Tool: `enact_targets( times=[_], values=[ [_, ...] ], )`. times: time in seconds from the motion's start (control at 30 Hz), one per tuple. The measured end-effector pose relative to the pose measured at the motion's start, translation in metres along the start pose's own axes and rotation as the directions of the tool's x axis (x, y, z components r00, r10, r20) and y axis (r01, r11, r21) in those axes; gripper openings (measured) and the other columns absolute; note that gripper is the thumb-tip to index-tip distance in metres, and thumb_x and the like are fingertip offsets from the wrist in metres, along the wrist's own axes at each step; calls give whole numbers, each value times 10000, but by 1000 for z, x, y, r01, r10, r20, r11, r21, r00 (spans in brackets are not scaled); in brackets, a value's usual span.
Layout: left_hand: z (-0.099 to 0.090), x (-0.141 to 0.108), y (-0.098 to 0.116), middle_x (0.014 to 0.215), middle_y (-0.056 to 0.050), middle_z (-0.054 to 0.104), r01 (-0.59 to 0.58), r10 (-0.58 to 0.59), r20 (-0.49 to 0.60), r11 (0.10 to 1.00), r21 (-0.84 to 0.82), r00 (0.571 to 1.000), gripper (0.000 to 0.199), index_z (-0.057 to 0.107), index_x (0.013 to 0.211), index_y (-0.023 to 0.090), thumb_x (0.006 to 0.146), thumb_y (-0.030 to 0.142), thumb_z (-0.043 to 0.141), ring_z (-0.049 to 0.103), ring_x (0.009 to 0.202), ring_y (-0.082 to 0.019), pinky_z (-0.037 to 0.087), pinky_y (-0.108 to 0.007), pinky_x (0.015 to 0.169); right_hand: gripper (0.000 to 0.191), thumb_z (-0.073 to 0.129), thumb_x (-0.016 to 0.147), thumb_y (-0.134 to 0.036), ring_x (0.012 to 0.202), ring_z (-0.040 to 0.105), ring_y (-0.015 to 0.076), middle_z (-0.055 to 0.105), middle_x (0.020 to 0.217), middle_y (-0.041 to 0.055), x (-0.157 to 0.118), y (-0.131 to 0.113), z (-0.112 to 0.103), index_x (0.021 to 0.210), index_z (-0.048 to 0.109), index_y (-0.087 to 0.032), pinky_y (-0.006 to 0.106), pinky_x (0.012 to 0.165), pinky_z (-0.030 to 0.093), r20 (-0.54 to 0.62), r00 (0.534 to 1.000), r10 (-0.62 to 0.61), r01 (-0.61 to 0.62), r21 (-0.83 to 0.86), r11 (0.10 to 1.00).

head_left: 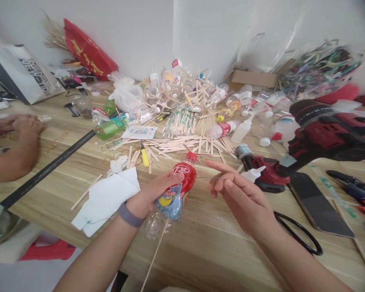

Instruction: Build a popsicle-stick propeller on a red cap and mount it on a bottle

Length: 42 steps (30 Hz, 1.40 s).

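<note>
My left hand [153, 190] is closed around a plastic bottle [182, 178] with a red cap and a red and blue label, tilted above the table. A thin wooden stick [156, 255] runs from the bottle's clear lower end toward me. To the right of the bottle, my right hand [235, 188] pinches thumb against finger, with the index finger stretched out. A fine thread-like line [204, 177] spans from the bottle to this pinch; whether it is thread or wire I cannot tell. White tissues [109, 202] lie left of my left hand.
Flat wooden sticks [182, 147] and plastic bottles are heaped at the back. On the right are a red and black power drill [325, 134], a phone [318, 202] and a black ring [301, 233]. Another person's hands [26, 125] rest at the left, beyond a black strip [51, 168].
</note>
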<state>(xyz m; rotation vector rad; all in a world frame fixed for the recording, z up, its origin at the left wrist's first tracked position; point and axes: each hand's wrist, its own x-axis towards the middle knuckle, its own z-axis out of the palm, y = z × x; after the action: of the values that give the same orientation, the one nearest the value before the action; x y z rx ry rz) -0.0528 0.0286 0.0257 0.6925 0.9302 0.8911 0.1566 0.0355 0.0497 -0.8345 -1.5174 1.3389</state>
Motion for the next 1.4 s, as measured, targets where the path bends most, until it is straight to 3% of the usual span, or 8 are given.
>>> enact_targets(
  times=[0.07, 0.17, 0.37, 0.7, 0.93, 1.1, 1.27, 1.4],
  values=[
    [0, 0, 0, 645, -67, 700, 14, -13, -13, 999, 38, 1000, 374, 688, 801, 119, 698, 471, 757, 619, 516, -158, 471, -232, 474, 318, 623, 853, -506, 681, 578, 193, 664, 854, 72, 3, -3, 8, 708, 620, -222, 337, 622, 456, 37, 995, 94, -99, 167, 981],
    [-3, 1, 2, 612, -65, 689, 44, -41, -71, 998, 34, 997, 375, 676, 741, 120, 692, 484, 752, 608, 500, -162, 466, -235, 454, 315, 636, 848, -490, 581, 494, 154, 537, 621, -5, 6, -4, 11, 701, 577, -218, 291, 561, 415, 5, 996, 93, -91, 261, 961],
    [-6, 0, 8, 629, -56, 681, -11, 10, -115, 1000, -5, 993, 430, 653, 756, 143, 577, 492, 828, 618, 511, -159, 471, -228, 438, 323, 660, 846, -443, 536, 376, 124, 381, 553, -45, 3, -5, -10, 648, 562, -206, 268, 532, 360, -132, 991, 28, 3, 223, 975],
    [0, -1, 6, 639, -20, 657, -72, 75, -119, 997, 32, 990, 508, 625, 842, 154, 560, 518, 839, 612, 521, -155, 469, -230, 462, 295, 720, 801, -450, 554, 451, 126, 452, 550, -31, -3, -6, -23, 664, 616, -210, 253, 552, 417, -210, 977, 41, 10, 238, 971],
    [5, -9, 6, 661, -57, 683, 19, -19, -8, 995, 101, 1000, 498, 645, 826, 128, 634, 568, 776, 605, 527, -149, 457, -238, 485, 233, 616, 903, -414, 777, 568, 163, 645, 804, 31, -3, 9, -10, 791, 695, -225, 279, 723, 451, 10, 997, 74, -75, 193, 978],
    [7, -10, 9, 613, -36, 675, 32, -26, -59, 994, 109, 998, 504, 634, 818, 140, 612, 572, 791, 588, 500, -138, 433, -229, 474, 246, 603, 913, -415, 753, 558, 155, 676, 899, 43, -2, 12, -1, 801, 708, -222, 290, 705, 439, 96, 992, 79, -95, 172, 980],
    [2, -5, 10, 645, -44, 688, 52, -45, -134, 997, 51, 990, 585, 611, 843, 149, 522, 584, 835, 604, 533, -158, 465, -240, 473, 280, 683, 839, -465, 614, 477, 120, 575, 645, -3, -3, 4, -8, 730, 700, -208, 240, 574, 374, -69, 991, 117, -101, 205, 974],
    [2, -5, 11, 674, -44, 694, 29, -20, -163, 998, 56, 986, 567, 619, 852, 150, 537, 568, 834, 621, 565, -157, 480, -233, 501, 283, 736, 787, -469, 589, 443, 108, 527, 592, -16, -5, -5, -21, 701, 698, -203, 222, 553, 361, -180, 980, 83, -49, 187, 981]
  ],
)
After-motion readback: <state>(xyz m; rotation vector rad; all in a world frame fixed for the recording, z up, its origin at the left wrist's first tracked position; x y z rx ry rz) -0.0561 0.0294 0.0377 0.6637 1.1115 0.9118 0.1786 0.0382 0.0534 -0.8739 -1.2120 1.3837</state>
